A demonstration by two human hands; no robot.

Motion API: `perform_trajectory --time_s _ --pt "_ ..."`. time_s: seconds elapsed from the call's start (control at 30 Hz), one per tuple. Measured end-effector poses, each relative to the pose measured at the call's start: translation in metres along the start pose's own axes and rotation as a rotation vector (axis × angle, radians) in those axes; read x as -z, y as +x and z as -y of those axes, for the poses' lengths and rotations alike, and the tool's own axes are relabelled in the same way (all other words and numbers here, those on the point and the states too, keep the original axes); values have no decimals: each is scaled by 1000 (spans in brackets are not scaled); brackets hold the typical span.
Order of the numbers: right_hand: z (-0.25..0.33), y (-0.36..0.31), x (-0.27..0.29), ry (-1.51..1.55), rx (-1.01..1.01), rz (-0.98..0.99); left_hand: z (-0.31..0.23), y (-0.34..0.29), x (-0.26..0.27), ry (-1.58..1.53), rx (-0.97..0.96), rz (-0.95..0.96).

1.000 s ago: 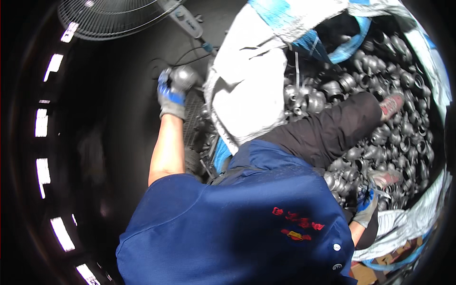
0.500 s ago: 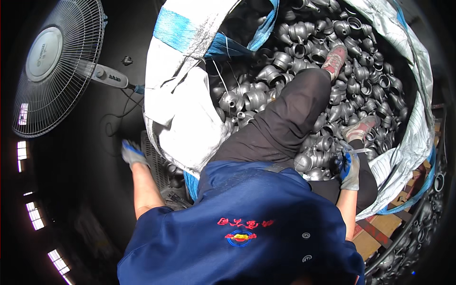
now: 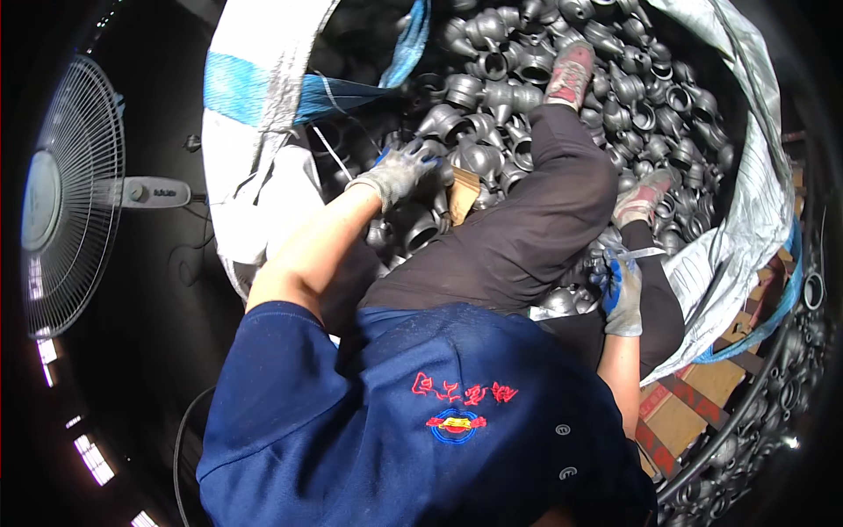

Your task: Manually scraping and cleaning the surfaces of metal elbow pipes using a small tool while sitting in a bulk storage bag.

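Note:
Grey metal pipe fittings (image 3: 492,101) fill a large white woven bulk bag (image 3: 237,167) with blue straps. My left hand (image 3: 401,174), in a grey and blue glove, reaches over the fittings on the left side, its fingers stretched out and apart. A tan piece of cardboard (image 3: 463,195) stands among the fittings just right of those fingers. My right hand (image 3: 623,297), in a similar glove, is low beside my right leg, fingers curled in. A thin pale strip (image 3: 644,253) shows just beyond it; whatever the fingers grip is hidden.
My legs and red-and-grey shoes (image 3: 571,75) rest on the fittings inside the bag. A standing fan (image 3: 75,198) is at the left, with a cable below. Tan boards with red bands (image 3: 694,404) and more fittings (image 3: 746,465) lie outside at the lower right.
My left hand has moved from outside the bag, by the fan side, up and right over the fittings. The cardboard now shows. My right hand stays low by my leg.

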State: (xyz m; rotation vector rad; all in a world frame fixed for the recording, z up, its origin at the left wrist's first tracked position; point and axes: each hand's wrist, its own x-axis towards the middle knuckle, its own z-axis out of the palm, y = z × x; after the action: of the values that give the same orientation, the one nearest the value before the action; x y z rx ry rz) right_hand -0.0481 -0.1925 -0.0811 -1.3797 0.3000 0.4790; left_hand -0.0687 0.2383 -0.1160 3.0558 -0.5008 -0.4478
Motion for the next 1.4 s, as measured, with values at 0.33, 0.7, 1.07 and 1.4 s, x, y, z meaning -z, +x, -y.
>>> perform_trajectory --time_s 0.33,0.7,1.07,1.4 --pt "1 11 -6 18 21 -4 10 21 -32 57 -156 -30" --pt "5 5 3 13 127 -135 24 43 32 -469 310 -537" --pt "60 -23 -36 72 461 -30 -61 42 223 -1058 -76 -677" --pt "95 -45 -16 347 340 48 -176 108 154 -1314 -377 -64"
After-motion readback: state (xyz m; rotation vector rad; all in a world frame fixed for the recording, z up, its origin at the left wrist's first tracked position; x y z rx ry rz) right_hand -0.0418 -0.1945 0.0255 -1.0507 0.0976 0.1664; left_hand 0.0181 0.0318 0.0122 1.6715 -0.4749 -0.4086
